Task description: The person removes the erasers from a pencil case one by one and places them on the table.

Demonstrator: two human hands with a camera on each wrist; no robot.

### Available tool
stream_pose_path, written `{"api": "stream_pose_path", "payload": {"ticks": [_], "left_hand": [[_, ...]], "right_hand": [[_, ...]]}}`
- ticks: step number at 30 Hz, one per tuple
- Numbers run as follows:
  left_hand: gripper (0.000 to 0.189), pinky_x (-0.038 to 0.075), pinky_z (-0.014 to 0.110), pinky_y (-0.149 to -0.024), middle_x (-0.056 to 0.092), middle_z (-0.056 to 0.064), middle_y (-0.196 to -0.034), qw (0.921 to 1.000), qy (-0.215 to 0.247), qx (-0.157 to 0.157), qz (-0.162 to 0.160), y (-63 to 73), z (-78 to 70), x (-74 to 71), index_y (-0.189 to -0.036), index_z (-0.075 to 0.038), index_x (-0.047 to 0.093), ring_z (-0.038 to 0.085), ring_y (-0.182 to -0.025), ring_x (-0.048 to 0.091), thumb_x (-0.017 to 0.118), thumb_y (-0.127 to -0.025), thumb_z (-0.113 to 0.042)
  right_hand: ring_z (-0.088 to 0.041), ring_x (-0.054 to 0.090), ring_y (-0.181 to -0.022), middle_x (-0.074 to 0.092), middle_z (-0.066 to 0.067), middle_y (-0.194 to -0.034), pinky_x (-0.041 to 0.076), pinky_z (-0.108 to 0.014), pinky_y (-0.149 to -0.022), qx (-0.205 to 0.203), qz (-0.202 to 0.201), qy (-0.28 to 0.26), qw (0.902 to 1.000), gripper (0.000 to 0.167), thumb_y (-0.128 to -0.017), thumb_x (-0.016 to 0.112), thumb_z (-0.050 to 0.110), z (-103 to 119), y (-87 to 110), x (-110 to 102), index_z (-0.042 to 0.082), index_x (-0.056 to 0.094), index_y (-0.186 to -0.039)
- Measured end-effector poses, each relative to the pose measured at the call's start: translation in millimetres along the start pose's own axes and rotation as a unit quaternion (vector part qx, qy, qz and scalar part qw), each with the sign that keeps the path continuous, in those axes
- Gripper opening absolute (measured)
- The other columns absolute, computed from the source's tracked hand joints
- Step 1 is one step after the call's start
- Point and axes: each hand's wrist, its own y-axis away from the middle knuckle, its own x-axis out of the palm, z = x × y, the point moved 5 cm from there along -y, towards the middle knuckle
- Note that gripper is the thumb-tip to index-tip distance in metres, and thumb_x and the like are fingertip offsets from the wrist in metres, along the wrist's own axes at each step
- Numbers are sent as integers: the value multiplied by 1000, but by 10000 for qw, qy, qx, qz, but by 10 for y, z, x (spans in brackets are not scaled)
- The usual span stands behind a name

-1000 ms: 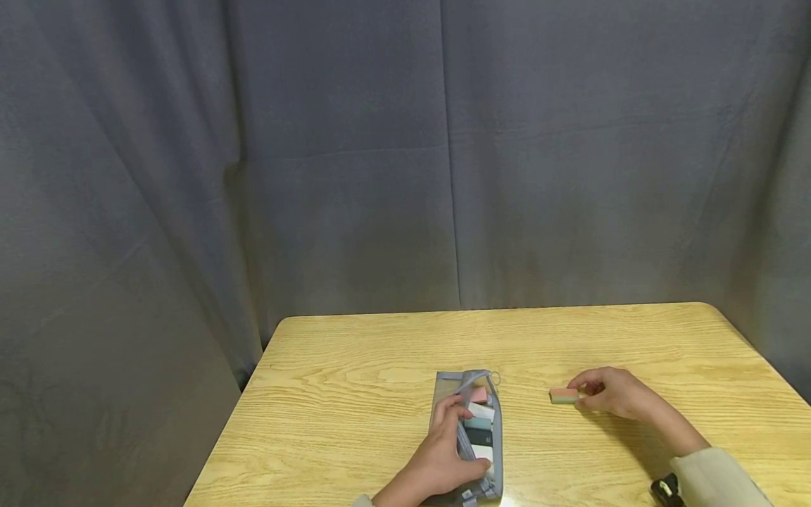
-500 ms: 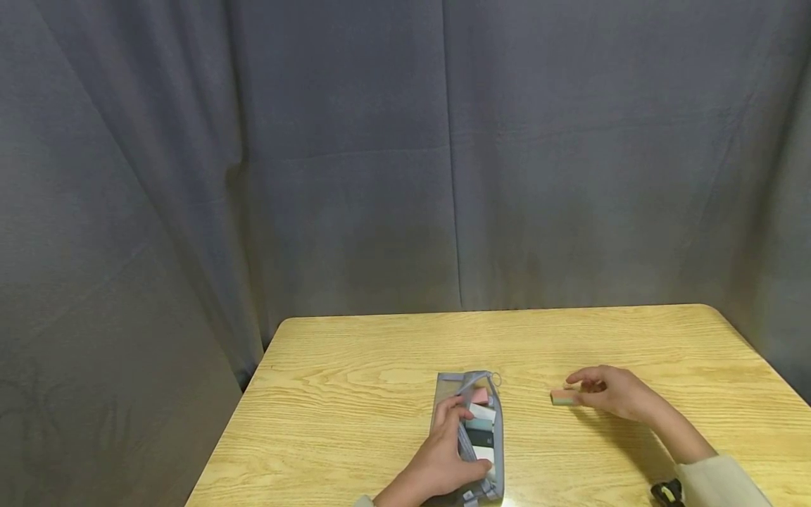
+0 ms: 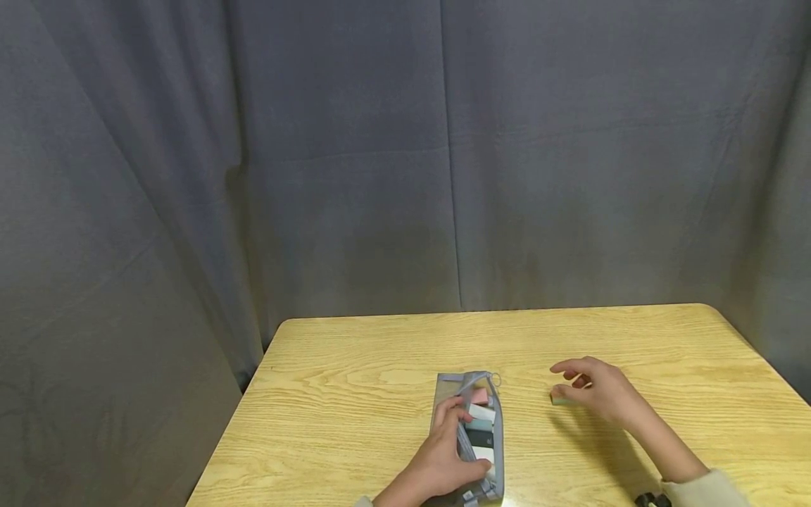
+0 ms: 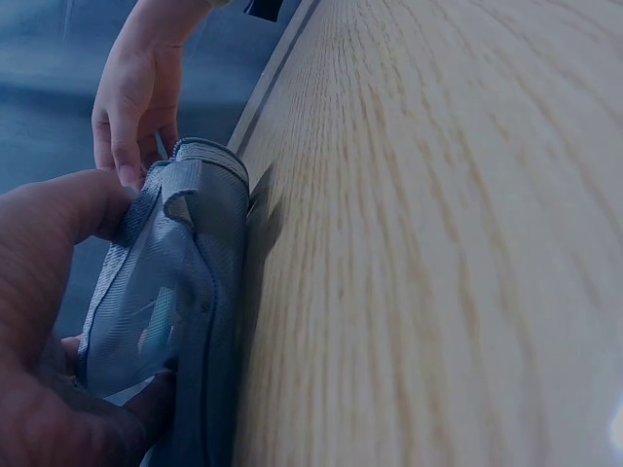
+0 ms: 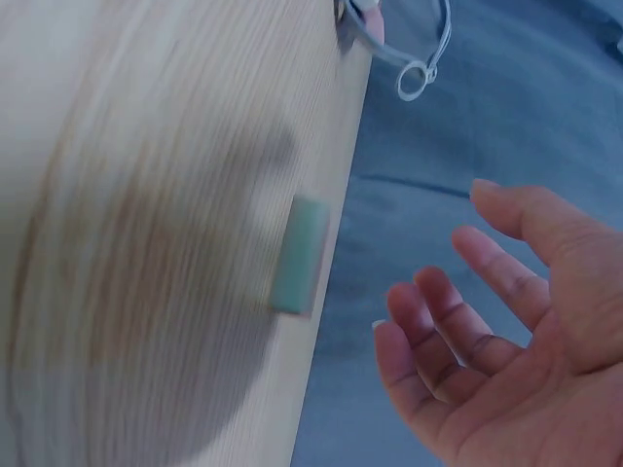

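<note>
A grey mesh zip pouch [image 3: 447, 386] lies unzipped on the table, also seen close up in the left wrist view. My left hand [image 3: 440, 454] grips its opening, thumb and fingers spread along it. Inside sit several block-shaped erasers, among them a pink eraser [image 3: 479, 396], a teal eraser [image 3: 479, 424] and a dark eraser [image 3: 480, 438]. To the right, a pink-and-green eraser [image 5: 300, 258] lies alone on the wood. My right hand [image 3: 605, 394] hovers over it with loosely bent fingers; the right wrist view shows the hand holding nothing, apart from the eraser.
The wooden table [image 3: 355, 352] has bare surface left of the pouch and behind it. Grey curtains [image 3: 355, 176] hang behind the table and at both sides. A small black object [image 3: 652, 500] shows by the right sleeve. A ring pull [image 5: 412, 81] hangs from the pouch's zip.
My right hand has let go of the pink-and-green eraser, loosened its fingers and shifted slightly left and up over it. The left hand and the pouch have stayed in place.
</note>
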Motion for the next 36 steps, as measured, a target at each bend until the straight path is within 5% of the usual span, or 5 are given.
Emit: {"api": "stream_pose_path", "payload": {"ticks": [12,23,36], "left_hand": [[50,49,23,-68,18,-3,-161,10000,58,-73,-17,3,11,-5,-113,-20,44,13,-93,56,80,-79,-31],[50,49,25,-69,19,-5,-161,9999,15,-99,-77,-2,21,-7,-110,-22,43,18,-102,56,81,-79,-32],[51,47,25,-70,19,-5,-161,9999,-27,-151,-51,-28,38,8,-112,-23,44,14,-95,55,81,-78,-34]], "right_hand": [[-13,62,-83,69,-13,-106,51,-27,-68,-132,-250,-311,9991,34,-88,79,21,179,-21,237,5,72,-117],[-11,59,-82,68,-11,-106,50,-26,-69,-210,-168,-530,9982,33,-88,80,23,269,-59,418,8,72,-116],[-11,60,-81,68,-12,-104,50,-27,-69,-318,24,-459,9984,31,-88,78,21,314,-153,582,8,73,-116]]}}
